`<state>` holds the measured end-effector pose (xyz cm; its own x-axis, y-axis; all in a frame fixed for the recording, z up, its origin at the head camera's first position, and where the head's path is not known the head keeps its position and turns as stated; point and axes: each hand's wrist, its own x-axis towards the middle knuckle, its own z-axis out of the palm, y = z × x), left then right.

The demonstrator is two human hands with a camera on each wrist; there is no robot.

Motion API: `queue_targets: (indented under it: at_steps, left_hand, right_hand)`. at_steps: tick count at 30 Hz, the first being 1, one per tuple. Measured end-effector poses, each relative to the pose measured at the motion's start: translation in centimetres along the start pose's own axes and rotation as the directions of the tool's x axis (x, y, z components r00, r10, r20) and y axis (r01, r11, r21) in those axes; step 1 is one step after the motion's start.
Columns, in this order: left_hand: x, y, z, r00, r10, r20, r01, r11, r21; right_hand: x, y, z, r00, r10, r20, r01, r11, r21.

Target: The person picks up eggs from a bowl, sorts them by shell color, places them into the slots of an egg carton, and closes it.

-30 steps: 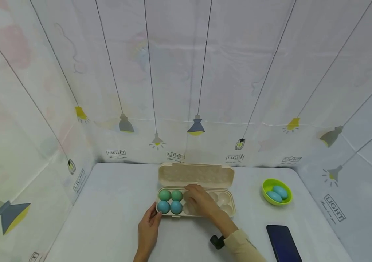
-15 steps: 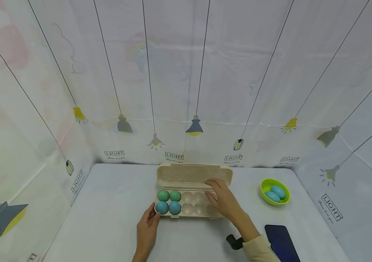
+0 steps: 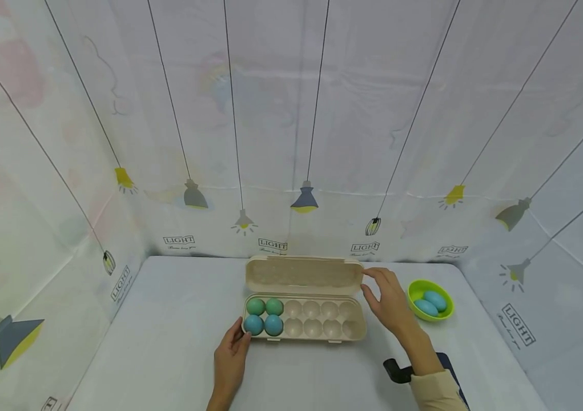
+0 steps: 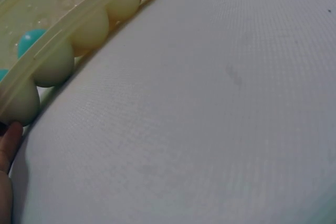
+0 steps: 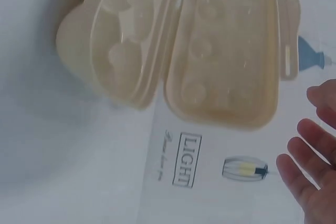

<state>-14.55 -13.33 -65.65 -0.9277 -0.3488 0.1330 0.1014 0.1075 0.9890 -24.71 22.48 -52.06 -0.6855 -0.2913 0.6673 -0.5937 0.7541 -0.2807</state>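
A cream egg carton lies with its lid raised toward the wall. At its left end sit two green eggs behind two blue eggs; the other cups hold nothing. My left hand holds the carton's left front corner, thumb at the front; in the left wrist view a fingertip touches the outside of a cup. Beside the lid's right end is my right hand, its fingers spread and nothing in them. The right wrist view has these fingers apart from the carton.
A lime green bowl with two blue eggs stands right of my right hand. Partly under the right forearm lies a dark phone. A black device is at the right wrist. A lamp-printed sheet encloses the white table.
My right hand has moved right from over the carton's middle cups to beside the lid's right end, uncovering the cups. The left hand stays at the corner. The eggs have not moved.
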Motion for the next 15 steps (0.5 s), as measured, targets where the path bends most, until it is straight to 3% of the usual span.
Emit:
queue_targets:
  at_steps: [8,15]
  left_hand:
    - [0.1,0.3,0.2,1.0,0.004,-0.014,-0.004,1.0,0.013]
    - [-0.6,2.4,0.5,0.999,-0.027,-0.025,0.028,0.999,0.035]
  right_hand:
    - [-0.6,3.2,-1.9,0.995,0.102,0.007,-0.102,0.995,-0.022]
    - [-2.0,6.3,-3.2,0.968,0.241,0.065,-0.238,0.97,-0.051]
